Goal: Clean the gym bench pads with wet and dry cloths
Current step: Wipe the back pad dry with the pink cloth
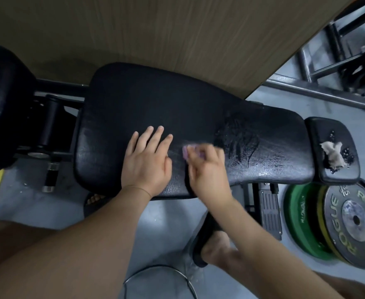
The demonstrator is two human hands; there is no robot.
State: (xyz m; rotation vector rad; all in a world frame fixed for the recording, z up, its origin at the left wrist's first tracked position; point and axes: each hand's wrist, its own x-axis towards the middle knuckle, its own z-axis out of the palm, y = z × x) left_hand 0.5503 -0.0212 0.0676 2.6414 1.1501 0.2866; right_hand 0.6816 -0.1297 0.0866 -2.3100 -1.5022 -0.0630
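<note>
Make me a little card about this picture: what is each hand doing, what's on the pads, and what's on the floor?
left hand: rests flat on the big pad, fingers straight
right hand: grips a pink cloth against the big pad; looks blurred
big pad: black, with wet streaks to the right of the hands
small pad: has a beige lump on it; cloth or torn stuffing, cannot tell
floor: weight plates lying stacked near the small pad
</note>
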